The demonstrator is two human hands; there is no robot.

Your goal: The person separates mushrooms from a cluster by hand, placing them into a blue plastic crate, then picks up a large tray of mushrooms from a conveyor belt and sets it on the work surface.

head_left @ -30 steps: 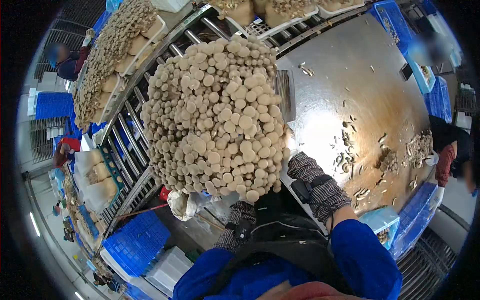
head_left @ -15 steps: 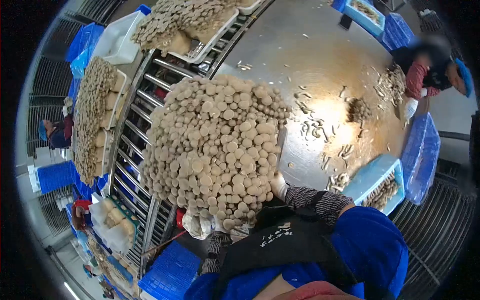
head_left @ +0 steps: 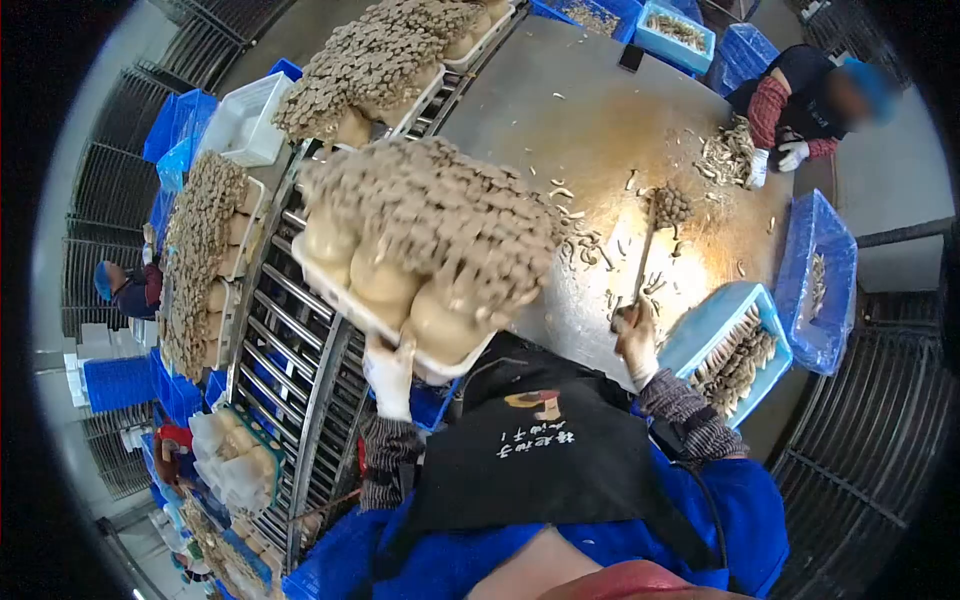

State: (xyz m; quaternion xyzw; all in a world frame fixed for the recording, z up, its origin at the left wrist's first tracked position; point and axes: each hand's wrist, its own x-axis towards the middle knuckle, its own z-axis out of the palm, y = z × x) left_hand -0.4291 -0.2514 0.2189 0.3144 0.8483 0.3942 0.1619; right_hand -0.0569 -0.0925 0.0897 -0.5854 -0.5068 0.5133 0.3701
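Observation:
My left hand (head_left: 388,380), in a white glove, grips the near edge of a white tray (head_left: 345,308) with its thumb on the rim. The tray holds several pale, rounded mushroom blocks (head_left: 380,277) topped by a dense mass of grey-brown mushrooms (head_left: 430,205). It sits tilted between the roller conveyor and the steel table. To the right, my right hand (head_left: 638,348) is closed around the handle of what looks like a knife (head_left: 647,255), its long thin blade pointing away over the table. A small mushroom cluster (head_left: 672,206) lies by the blade's far end.
Loose mushrooms lie scattered on the steel table (head_left: 620,130). A light-blue crate (head_left: 680,340) of mushrooms and a blue lined crate (head_left: 835,300) stand at its right edge. Across the table, a person (head_left: 800,100) handles mushrooms. More loaded trays line the roller conveyor (head_left: 290,320).
The tray has tipped, so its blocks and near side now show. My right hand has left the mushrooms' side, moved right over the table and now holds the knife. My left hand has shifted left along the tray.

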